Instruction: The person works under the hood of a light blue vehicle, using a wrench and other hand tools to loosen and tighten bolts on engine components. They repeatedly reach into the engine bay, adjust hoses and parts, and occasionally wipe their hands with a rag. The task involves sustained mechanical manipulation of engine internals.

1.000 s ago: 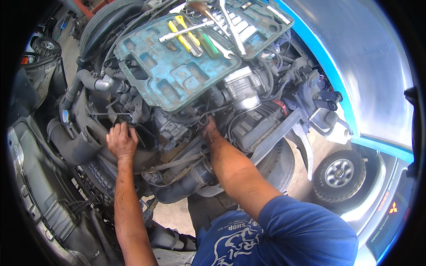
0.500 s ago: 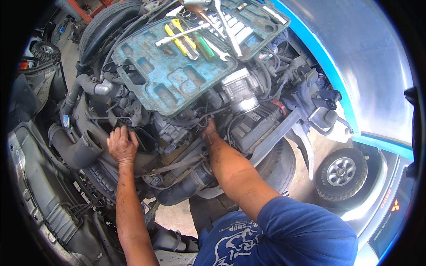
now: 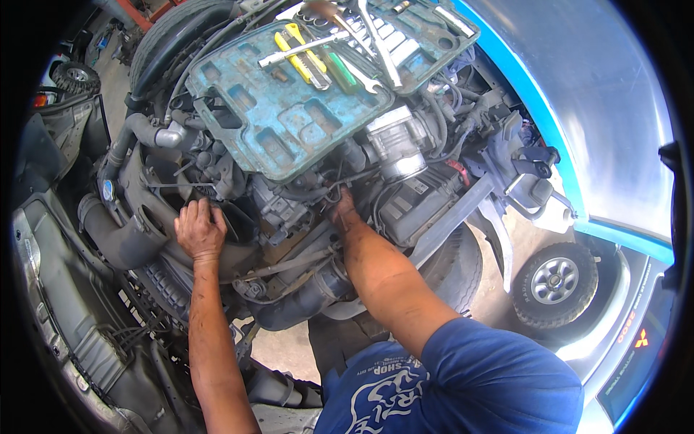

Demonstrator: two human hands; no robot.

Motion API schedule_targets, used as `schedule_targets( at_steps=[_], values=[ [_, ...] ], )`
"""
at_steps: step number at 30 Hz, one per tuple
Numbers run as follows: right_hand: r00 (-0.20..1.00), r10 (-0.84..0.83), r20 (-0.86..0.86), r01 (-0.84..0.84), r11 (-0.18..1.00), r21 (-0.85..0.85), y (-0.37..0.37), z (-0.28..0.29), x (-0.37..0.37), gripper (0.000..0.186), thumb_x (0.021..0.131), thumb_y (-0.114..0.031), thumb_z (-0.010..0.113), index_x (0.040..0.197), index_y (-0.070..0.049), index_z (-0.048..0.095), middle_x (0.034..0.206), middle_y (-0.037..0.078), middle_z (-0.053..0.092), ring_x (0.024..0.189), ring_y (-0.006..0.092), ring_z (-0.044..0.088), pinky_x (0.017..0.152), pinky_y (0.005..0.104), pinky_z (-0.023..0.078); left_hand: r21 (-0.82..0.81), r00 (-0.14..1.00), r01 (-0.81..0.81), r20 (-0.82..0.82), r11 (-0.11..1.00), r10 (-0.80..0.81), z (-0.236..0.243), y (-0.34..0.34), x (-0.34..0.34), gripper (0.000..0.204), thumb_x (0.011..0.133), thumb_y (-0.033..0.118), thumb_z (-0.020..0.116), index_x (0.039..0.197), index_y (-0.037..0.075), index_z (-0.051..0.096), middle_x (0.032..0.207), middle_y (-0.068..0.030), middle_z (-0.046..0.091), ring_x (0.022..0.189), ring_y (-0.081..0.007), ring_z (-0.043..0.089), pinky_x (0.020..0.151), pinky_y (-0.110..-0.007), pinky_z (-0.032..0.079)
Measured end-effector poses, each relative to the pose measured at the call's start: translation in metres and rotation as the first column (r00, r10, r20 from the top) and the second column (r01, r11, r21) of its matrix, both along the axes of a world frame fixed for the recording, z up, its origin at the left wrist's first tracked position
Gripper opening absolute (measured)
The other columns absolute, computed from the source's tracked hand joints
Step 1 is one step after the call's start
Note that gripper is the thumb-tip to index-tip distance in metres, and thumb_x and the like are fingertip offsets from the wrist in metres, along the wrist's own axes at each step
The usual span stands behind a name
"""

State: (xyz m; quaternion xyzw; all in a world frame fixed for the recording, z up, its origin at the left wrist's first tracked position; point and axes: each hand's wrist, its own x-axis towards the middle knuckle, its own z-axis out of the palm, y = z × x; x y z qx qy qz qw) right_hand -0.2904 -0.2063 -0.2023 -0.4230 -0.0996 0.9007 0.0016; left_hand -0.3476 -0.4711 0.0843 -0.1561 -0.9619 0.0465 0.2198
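Note:
My left hand (image 3: pixel 201 230) is closed over the upper edge of a black plastic fan shroud (image 3: pixel 235 266), its fingertips dipping out of sight behind the rim. Deep in the engine bay is my right hand (image 3: pixel 345 210), among hoses and wiring between the grey metal engine housing (image 3: pixel 280 206) and the black battery-like box (image 3: pixel 418 206). Its fingers are hidden, so what it touches cannot be made out. Just beyond both hands, a worn blue-green tool case (image 3: pixel 289 137) lies across the engine.
On the case lie yellow cutter knives (image 3: pixel 302 58), a green-handled tool (image 3: pixel 341 72), wrenches (image 3: pixel 379 43) and several sockets. A radiator hose (image 3: pixel 296 307) runs below my right forearm. To the right are a metal bar (image 3: pixel 455 220), a blue-edged panel (image 3: pixel 557 137) and a loose wheel (image 3: pixel 555 283).
The whole view has shifted very slightly, with the tool case appearing a little farther right. Both hands keep practically the same places.

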Motion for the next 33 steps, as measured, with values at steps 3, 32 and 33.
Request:
schedule_targets(
  at_steps=[3,32,33],
  values=[
    [0.998,-0.064,0.010,0.064,0.997,-0.048,-0.002,-0.005,-0.002,0.013,0.090,-0.017,0.067,0.095,-0.005,0.066,0.084,0.008,0.067,0.074,0.0244,0.065,0.060,0.0378,0.052,0.010,1.000,0.014,-0.020,1.000,-0.014,0.000,0.000,-0.001,0.013,0.079,0.020,0.070,0.089,0.014,0.065,0.083,-0.0029,0.057,0.083,-0.0240,0.060,0.073,-0.040,0.045],
    [0.989,0.067,-0.131,-0.054,0.993,0.101,0.002,-0.027,0.008,0.026,0.105,-0.028,0.053,0.120,-0.011,0.065,0.098,0.006,0.075,0.081,0.0219,0.069,0.061,0.0379,0.053,0.013,1.000,0.015,-0.016,1.000,-0.014,-0.002,-0.001,-0.001,0.013,0.080,0.021,0.070,0.091,0.014,0.066,0.083,-0.0037,0.057,0.082,-0.0246,0.059,0.072,-0.040,0.045],
    [0.985,0.120,-0.122,-0.104,0.985,0.134,0.002,-0.029,0.006,0.029,0.106,-0.030,0.049,0.122,-0.010,0.064,0.099,0.007,0.075,0.082,0.0228,0.069,0.061,0.0384,0.054,0.010,1.000,0.013,-0.013,1.000,-0.013,-0.001,-0.001,-0.001,0.013,0.080,0.021,0.070,0.091,0.013,0.066,0.083,-0.0037,0.057,0.082,-0.0245,0.059,0.072,-0.040,0.045]
  ],
)
